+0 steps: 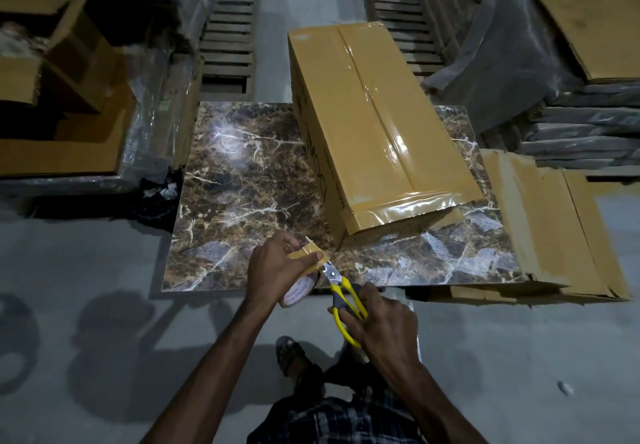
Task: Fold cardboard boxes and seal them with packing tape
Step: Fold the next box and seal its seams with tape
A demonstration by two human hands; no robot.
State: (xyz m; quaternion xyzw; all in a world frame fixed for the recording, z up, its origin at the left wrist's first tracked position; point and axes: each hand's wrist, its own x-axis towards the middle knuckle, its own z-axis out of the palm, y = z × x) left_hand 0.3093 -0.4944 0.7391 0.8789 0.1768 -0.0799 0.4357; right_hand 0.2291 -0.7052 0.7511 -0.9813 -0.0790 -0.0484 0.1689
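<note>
Fingers of your left hand are curled round the tape roll, w/ the thumb pinching the loose tape end up off it. Fingers of your right hand are clamped through the handles of the yellow scissors. Key relation: the scissors point up and left from your R hand, and the blades meet the tape end from the right, just beside the L thumb, so I'd judge the cut goes across the strip, close to that thumb. The box sits on the marble slab, just beyond and right of both hands, not touching them. Its long axis runs away from you, leaning a bit left, w/ tape along the top seam and across the near edge. L hand is nearer its near corner. Hard to read: most of the roll is hidden under the L hand, and the blade tips are lost behind the tape, so can't tell if they're biting. The box's far end and underside are out of sight, and the print on its side is too dark.
</note>
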